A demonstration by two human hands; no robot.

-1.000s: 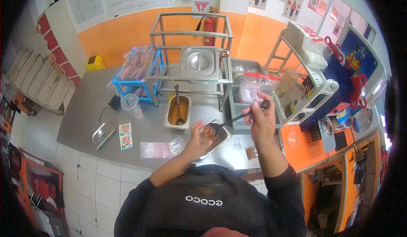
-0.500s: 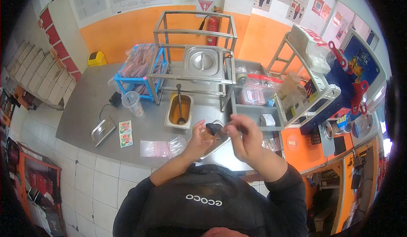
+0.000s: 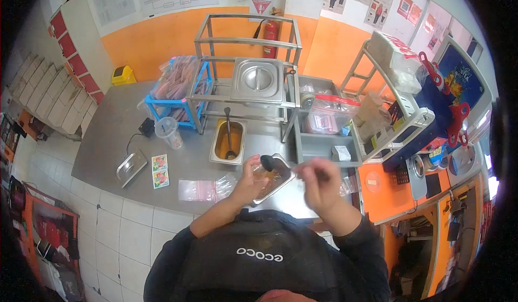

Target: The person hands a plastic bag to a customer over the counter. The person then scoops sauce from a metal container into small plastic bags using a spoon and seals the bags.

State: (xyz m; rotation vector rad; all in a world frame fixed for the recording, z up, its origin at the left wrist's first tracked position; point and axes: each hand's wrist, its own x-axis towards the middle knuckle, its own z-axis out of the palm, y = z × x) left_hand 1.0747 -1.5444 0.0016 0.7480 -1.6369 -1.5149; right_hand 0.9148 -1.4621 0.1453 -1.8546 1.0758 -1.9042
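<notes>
A small clear plastic bag (image 3: pixel 260 173) is pinched in my left hand (image 3: pixel 249 182), at the near left rim of a metal pan (image 3: pixel 282 186). My right hand (image 3: pixel 321 186) is closed on the handle of a black spoon (image 3: pixel 267 163), whose bowl is over the bag's opening. Whether the spoon touches the bag cannot be made out. Brown contents show in the pan. Behind it stands another metal pan (image 3: pixel 220 150) with orange-brown contents and a dark ladle (image 3: pixel 229 132). Flat clear bags (image 3: pixel 197 190) lie left of my left hand.
A metal rack (image 3: pixel 246 45) with a lidded pan (image 3: pixel 258 80) stands at the back. Left of it are a blue basket (image 3: pixel 171 103) of packets and a plastic cup (image 3: pixel 169 133). A metal lid (image 3: pixel 131 168) and cards (image 3: pixel 160 171) lie left; grey trays (image 3: pixel 325 141) stand right.
My right hand has moved slightly right and down. The spoon's bowl has shifted a little left, and more of the near pan shows between my hands.
</notes>
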